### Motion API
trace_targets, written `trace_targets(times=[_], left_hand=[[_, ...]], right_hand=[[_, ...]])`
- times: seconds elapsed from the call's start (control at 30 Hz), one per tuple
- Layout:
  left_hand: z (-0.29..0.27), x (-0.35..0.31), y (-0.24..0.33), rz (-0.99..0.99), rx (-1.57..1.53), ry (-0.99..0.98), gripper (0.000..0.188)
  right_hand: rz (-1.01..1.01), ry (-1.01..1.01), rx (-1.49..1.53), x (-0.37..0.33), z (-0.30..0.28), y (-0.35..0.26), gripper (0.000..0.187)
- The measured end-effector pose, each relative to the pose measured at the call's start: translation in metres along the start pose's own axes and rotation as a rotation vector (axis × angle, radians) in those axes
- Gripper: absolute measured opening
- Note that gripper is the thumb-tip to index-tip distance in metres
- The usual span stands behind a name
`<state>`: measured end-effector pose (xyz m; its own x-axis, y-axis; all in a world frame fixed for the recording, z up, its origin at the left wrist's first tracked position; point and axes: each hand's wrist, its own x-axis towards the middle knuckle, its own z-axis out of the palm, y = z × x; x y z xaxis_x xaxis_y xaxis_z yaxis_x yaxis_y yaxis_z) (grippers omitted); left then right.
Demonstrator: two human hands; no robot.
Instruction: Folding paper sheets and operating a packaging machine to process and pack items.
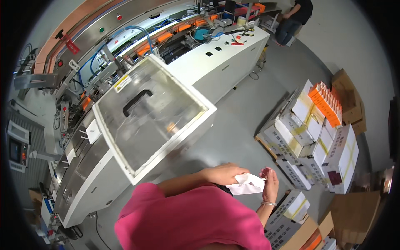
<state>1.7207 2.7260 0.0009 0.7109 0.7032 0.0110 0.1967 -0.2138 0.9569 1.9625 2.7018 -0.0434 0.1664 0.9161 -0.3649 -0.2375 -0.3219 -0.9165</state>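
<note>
A white, creased piece of paper (246, 186) is held in front of my pink-clothed torso. My left hand (227, 173) is closed on its upper left edge, with the thumb and fingers pinching it. My right hand (271, 186), with a bracelet at the wrist, grips the paper's right edge between thumb and curled fingers. What lies under the paper is hidden. Both hands are over the grey floor, apart from the machine and the boxes.
On the left, a long machine carries a clear framed cover (154, 112) with a black handle. Tools (241, 32) lie on its white cabinet top. Stacked white cartons (306, 137), topped by orange boxes (326, 104), stand at right. An open brown carton (308, 233) is lower right. Another person (293, 21) stands far off.
</note>
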Motion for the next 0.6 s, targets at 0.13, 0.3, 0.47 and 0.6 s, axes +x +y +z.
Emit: trace_targets(times=[0.13,0.3,0.47,0.6], left_hand=[[-0.017,0.066,-0.018,-0.087,0.088,0.016,0.035],[-0.043,0.149,-0.011,-0.057,0.121,0.129,0.033],[-0.067,0.219,-0.012,-0.001,0.006,0.248,0.033],[-0.097,0.257,-0.023,-0.006,0.067,0.279,0.035]], right_hand=[[0.063,-0.088,-0.124,0.084,-0.022,-0.017,0.031],[0.019,-0.117,-0.202,0.172,-0.037,-0.067,0.031],[-0.012,-0.213,-0.146,0.243,-0.042,-0.098,0.03],[0.061,-0.29,-0.031,0.291,-0.03,-0.113,0.027]])
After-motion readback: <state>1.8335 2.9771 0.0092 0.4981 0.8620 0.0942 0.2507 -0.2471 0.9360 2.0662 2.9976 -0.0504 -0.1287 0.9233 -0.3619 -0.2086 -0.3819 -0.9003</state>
